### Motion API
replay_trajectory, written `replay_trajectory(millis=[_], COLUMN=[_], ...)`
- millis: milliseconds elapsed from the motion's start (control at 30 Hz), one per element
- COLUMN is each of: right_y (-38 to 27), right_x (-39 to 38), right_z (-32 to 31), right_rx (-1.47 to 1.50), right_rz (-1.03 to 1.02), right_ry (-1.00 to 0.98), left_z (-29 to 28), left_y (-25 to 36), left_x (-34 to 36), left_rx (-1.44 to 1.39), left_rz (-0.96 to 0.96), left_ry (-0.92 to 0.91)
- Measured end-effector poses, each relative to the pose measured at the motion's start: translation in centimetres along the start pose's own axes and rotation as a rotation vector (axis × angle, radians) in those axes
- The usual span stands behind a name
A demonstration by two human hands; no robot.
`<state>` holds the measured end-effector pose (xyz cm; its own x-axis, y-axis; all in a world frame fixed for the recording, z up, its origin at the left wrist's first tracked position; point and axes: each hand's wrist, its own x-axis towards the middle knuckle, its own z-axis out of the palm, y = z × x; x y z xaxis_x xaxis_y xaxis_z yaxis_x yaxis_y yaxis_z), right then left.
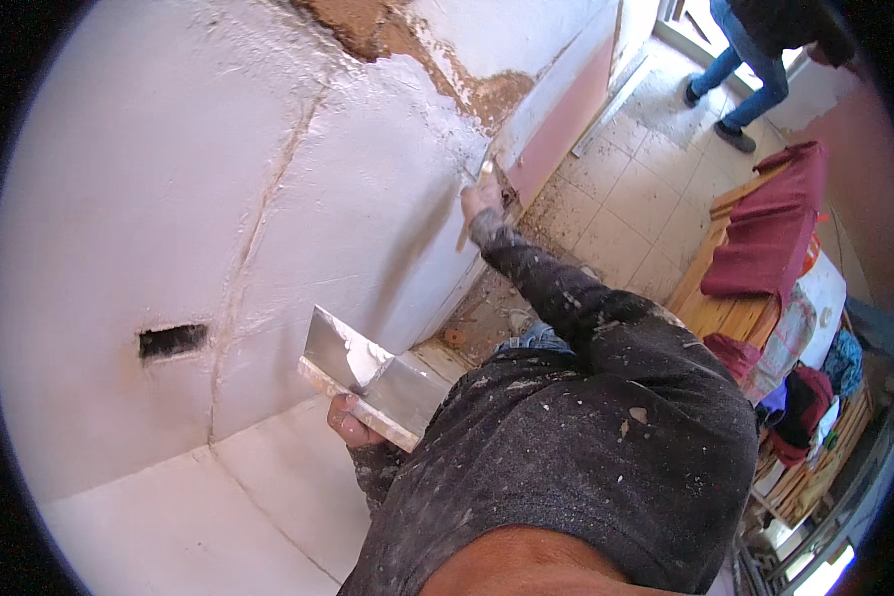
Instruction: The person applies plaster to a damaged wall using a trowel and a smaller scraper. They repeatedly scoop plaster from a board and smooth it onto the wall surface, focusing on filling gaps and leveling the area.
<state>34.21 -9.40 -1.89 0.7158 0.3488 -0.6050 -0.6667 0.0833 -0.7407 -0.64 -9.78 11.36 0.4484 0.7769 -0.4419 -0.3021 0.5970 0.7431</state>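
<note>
My left hand is closed around the pale, plaster-crusted back edge of a wide metal plastering blade. A lump of wet white plaster sits on its shiny face. Farther off, my right arm reaches out to the wall. My right hand grips a slim tool with a pale handle, probably a putty knife. Its head is close to the edge of the white plastered wall, and the hand partly hides it. I cannot tell whether it touches the wall.
A rectangular hole opens in the wall, beside a long seam. Bare brown patches show higher up. Another person stands on the dusty tiled floor. To the right are wooden boards under a maroon cloth and piled clothes.
</note>
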Motion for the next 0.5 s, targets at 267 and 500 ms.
replay_trajectory(millis=[267, 500], right_y=[-4.1, -17.2], right_x=[-12.8, -16.0], right_z=[0.3, -6.4], right_rx=[-0.399, -0.793], right_rz=[-0.276, -1.496], right_ry=[-0.626, -1.262], left_z=[3.3, 12.9], left_y=[0.2, -1.3], left_x=[-1.0, 3.1], left_rx=[0.022, -0.056], left_rz=[0.083, 0.003], left_ry=[0.038, -0.181])
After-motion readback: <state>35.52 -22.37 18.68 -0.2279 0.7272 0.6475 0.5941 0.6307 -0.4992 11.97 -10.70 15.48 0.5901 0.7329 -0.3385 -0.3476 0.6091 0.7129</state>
